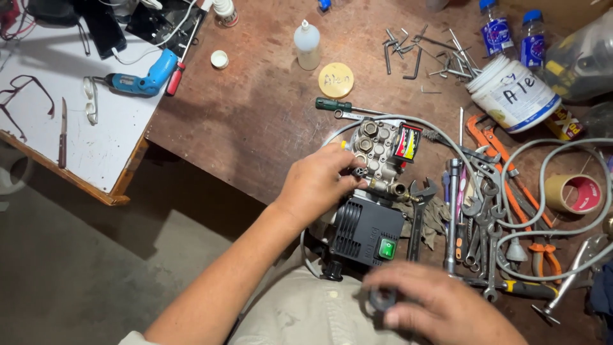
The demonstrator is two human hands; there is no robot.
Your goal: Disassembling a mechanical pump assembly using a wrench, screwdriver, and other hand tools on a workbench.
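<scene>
we note a repair workshop: worn wooden bench (255, 128) strewn with spanners (479, 211), hex keys (415, 51), pliers (543, 252), screwdriver (341, 106), blue drill (143, 80).

Scattered over the brown bench (255, 121): hex keys (418, 51), a yellow lid (336, 80), a clear squeeze bottle (307, 45), a green-handled screwdriver (333, 105). At right, a white tub (514, 92), two blue-capped bottles (507, 30), an orange pipe wrench (488, 144), a tape roll (575, 193), combination spanners (482, 214). On the white board (96, 147) at left: a blue rotary tool (143, 80), a knife (62, 131), red-framed glasses (25, 96).
</scene>
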